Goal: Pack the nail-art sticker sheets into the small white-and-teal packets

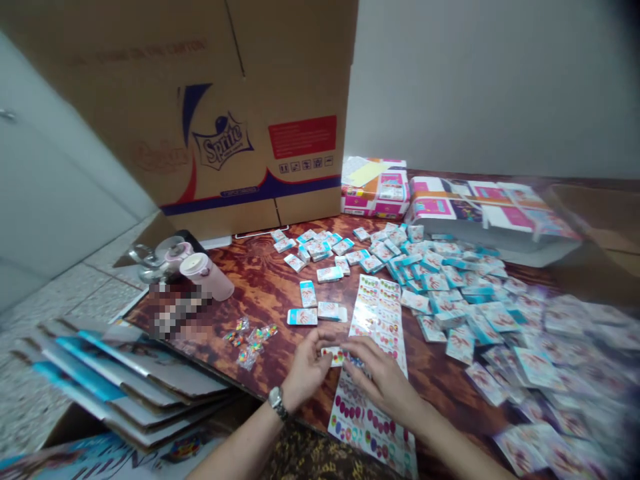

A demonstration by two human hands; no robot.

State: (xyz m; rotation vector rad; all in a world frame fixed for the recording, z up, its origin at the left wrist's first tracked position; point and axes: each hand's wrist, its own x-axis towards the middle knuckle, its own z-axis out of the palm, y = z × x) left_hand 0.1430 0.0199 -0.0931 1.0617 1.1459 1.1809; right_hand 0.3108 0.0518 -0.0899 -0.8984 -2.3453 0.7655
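My left hand (pixel 306 370), with a watch on its wrist, is closed with its fingertips on a small printed card (pixel 333 356). From the right, my right hand (pixel 373 373) reaches over the card's other side, its fingers curved around it. Both hands are over the lower part of printed sticker sheets (pixel 380 313) on the dark red table. Just beyond them lie small white and blue boxes (pixel 303 317); one to the right has a flap out. Small clear packets with colourful pieces (pixel 255 339) lie left of my left hand.
A big pile of small boxes (pixel 465 287) covers the table's right side. A large Sprite carton (pixel 260 80) stands behind. Pink and white packages (pixel 375 193) sit at the back. A pink tumbler (pixel 213 279) is at the left, above flattened cartons (pixel 135 380).
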